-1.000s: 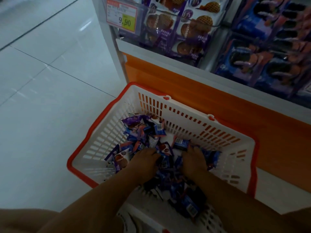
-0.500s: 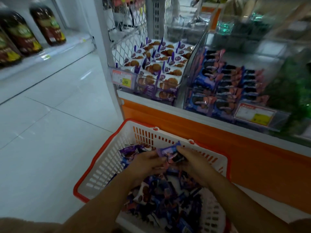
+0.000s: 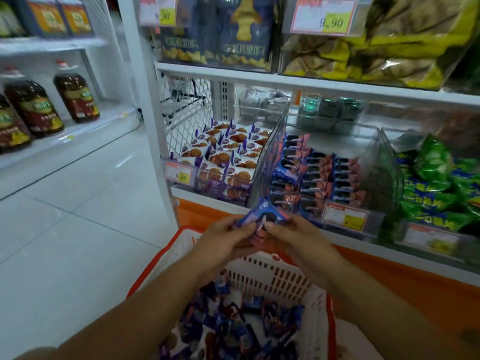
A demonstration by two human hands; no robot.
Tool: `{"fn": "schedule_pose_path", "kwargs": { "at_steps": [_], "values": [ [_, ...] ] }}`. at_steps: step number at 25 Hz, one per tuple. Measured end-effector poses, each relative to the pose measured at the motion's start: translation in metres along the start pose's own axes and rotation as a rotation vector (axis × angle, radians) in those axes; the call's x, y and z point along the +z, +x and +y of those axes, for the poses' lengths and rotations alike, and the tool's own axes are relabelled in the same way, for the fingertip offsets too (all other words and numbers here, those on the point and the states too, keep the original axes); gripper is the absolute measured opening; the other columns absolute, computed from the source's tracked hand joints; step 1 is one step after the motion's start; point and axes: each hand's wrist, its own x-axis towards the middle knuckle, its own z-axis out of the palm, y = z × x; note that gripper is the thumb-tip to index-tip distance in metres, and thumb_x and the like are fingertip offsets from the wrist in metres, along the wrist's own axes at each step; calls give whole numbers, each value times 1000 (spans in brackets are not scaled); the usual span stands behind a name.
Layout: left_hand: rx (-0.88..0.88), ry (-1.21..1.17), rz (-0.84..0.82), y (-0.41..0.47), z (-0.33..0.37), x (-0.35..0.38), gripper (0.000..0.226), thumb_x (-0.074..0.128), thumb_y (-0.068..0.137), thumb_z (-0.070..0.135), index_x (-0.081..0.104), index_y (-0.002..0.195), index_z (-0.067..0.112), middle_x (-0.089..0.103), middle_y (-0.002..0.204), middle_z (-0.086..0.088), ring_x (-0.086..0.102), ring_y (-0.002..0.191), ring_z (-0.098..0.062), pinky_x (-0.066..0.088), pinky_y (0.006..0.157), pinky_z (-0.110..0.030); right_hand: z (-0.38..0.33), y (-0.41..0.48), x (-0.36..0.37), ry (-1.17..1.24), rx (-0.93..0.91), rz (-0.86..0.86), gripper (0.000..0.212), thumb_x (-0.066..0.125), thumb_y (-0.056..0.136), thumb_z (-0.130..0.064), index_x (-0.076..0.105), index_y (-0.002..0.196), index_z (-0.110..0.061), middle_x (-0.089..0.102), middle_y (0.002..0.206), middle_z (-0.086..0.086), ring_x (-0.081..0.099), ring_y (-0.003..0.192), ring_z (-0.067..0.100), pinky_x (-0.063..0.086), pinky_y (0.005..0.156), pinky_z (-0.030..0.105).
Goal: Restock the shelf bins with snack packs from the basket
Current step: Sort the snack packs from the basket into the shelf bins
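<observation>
Step in hand: transfer of one snack pack [image 3: 262,215] from the basket [image 3: 272,276] to the shelf. The left hand [image 3: 226,241] and right hand [image 3: 298,240] both pinch the pack, above the basket's far rim and just below the shelf's front edge. Next move: lift it over the front wall of the bin [image 3: 270,159] holding blue-and-pink packs (the likely match). Half a second earlier, the hands were lower.

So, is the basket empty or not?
Not empty: many blue and purple snack packs lie heaped inside the basket.

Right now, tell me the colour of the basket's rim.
The basket rim is red-orange; head view, the only one.
</observation>
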Motion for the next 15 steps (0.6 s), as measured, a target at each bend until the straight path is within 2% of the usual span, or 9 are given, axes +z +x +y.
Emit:
{"fn": "schedule_pose_path", "kwargs": {
  "at_steps": [3, 5, 8, 10, 12, 13, 15],
  "values": [
    [36, 3, -40, 4, 33, 17, 25, 62, 94, 20, 64, 117, 12, 73, 109, -10, 71, 98, -24, 58, 85, -38, -40, 6, -11, -100, -111, 151, 24, 74, 83, -24, 62, 100, -13, 68, 97, 8, 68, 87, 23, 55, 79, 35],
    [87, 105, -54, 13, 48, 23, 24, 61, 94, 23, 66, 116, 14, 73, 108, -7, 71, 98, -20, 58, 85, -36, -63, 14, -20, -194, -184, 148, 14, 68, 88, -21, 65, 102, -19, 68, 96, 8, 69, 84, 29, 57, 80, 41],
    [153, 63, -51, 31, 63, 30, 29, 59, 95, 23, 62, 123, 13, 73, 107, -9, 71, 99, -22, 57, 88, -36, -88, 23, -29, -200, -165, 38, 28, 67, 88, -18, 64, 115, -24, 67, 106, 8, 69, 93, 31, 57, 85, 44],
    [231, 98, 5, 42, 70, 33, 33, 58, 96, 23, 58, 129, 16, 70, 114, -6, 70, 98, -19, 57, 88, -34, -100, 39, -41, -220, -194, 143, 27, 70, 85, -13, 63, 111, -17, 67, 103, 9, 68, 93, 32, 56, 88, 45],
    [430, 540, 215, 52, 74, 25, 38, 57, 97, 29, 52, 135, 24, 61, 125, 4, 65, 102, -11, 54, 92, -31, -107, 61, -60, -282, -246, 355, 20, 74, 82, -11, 62, 97, -14, 69, 86, 9, 68, 75, 31, 56, 79, 40],
    [530, 775, 322, 56, 74, 18, 42, 56, 97, 31, 48, 139, 28, 55, 130, 6, 59, 108, -8, 50, 97, -29, -109, 72, -68, -312, -220, 398, 20, 75, 81, -11, 62, 95, -11, 70, 82, 10, 67, 68, 30, 55, 74, 36],
    [606, 1041, 381, 64, 73, 7, 52, 54, 98, 32, 37, 147, 30, 42, 145, 6, 45, 125, -11, 31, 106, -24, -106, 93, -73, -400, -99, 349, 24, 79, 78, -13, 63, 94, -5, 72, 92, 16, 68, 76, 27, 53, 75, 32]
  ]
}}
